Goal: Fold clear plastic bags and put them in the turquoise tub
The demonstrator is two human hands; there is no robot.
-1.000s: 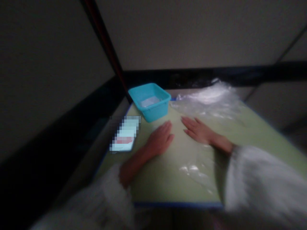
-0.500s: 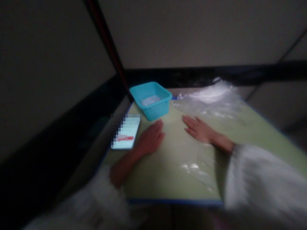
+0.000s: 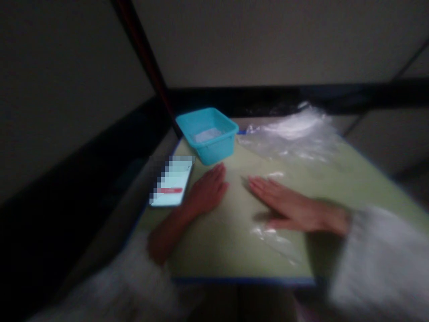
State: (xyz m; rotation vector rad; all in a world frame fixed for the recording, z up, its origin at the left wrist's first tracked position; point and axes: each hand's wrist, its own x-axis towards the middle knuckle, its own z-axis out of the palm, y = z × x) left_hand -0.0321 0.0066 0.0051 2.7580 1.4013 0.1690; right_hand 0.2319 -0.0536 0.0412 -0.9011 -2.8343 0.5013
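A clear plastic bag (image 3: 275, 239) lies flat on the pale green table (image 3: 214, 255), its outline hard to make out in the dim light. My left hand (image 3: 209, 190) rests flat near the bag's left side, fingers stretched out towards the blue basket. Over the bag's right part is my right hand (image 3: 284, 203), open, palm down, with the thumb apart from the fingers. A shadow shows beneath its fingertips, and I cannot tell if it touches the plastic. Neither hand holds anything.
A blue plastic basket (image 3: 217, 151) with something whitish inside stands at the table's back left. Left of my left hand lies a phone (image 3: 172, 179) with a lit screen. More crumpled clear plastic bags (image 3: 295, 132) are heaped at the back right. A wall rises behind.
My right hand has come nearer and looks larger, its thumb now spread from the fingers. My left hand stays in about the same place. The view has shifted slightly.
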